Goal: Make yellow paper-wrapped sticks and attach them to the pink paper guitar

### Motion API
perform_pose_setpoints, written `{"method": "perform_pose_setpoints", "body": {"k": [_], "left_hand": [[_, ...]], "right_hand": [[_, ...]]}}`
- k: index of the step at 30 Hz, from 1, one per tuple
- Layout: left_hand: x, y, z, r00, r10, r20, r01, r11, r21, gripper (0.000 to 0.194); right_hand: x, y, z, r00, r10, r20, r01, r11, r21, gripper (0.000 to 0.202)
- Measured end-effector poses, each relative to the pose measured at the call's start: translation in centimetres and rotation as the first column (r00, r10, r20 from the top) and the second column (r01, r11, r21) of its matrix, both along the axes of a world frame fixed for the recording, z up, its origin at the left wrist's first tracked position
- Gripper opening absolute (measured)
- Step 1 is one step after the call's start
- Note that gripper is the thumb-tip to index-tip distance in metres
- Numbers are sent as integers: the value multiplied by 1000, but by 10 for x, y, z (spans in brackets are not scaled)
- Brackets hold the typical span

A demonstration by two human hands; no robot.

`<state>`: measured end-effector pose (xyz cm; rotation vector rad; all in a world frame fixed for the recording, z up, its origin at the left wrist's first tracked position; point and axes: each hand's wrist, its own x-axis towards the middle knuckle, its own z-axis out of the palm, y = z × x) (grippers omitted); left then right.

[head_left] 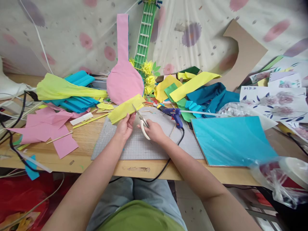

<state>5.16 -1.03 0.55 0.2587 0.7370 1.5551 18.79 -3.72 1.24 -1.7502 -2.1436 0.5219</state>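
A strip of yellow paper (124,110) is in my left hand (126,125), whose fingers are closed on its lower right part. My right hand (154,130) grips white-handled scissors (143,123), their blades pointing up and left at the strip's right part. Both hands are above the grey cutting mat (144,147). Just behind the strip, a pink paper-covered shape with a round body and a long neck (125,80) stands upright. A blue glue gun (175,116) rests to the right of my right hand.
Pink paper scraps (45,123) and crumpled yellow-green paper (64,88) lie at left. A green model guitar neck (144,35) leans at the back. At right are a blue sheet (233,141), a brown cardboard cutout (245,54) and plastic wrap (284,176). The glue gun's black cord (166,166) crosses the table's front edge.
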Motion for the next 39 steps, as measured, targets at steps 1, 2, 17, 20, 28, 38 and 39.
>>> {"method": "perform_pose_setpoints", "body": {"k": [1,2,17,20,28,38,39], "left_hand": [[0,0,0,1000,1,-1,-1,1000,4,16],[-1,0,-1,1000,1,-4,-1,1000,11,16],[-21,9,-9,879,9,-476,35,996,83,7],[-24,6,-7,853,-25,-521,65,996,59,11],[-24,4,-8,812,-72,-579,110,993,31,25],[-26,11,-18,795,42,-605,4,997,75,17],[-26,10,-18,799,31,-601,7,998,61,17]], "right_hand": [[0,0,0,1000,6,-11,-6,1000,-2,51],[1,1,0,1000,16,-23,-16,1000,-8,51],[74,10,10,915,77,396,-64,997,-46,36],[77,12,8,907,52,418,-59,998,3,27],[77,9,12,920,67,386,-69,998,-7,35],[81,7,13,934,71,351,-73,997,-8,38],[82,7,14,940,65,336,-69,998,-1,37]]}}
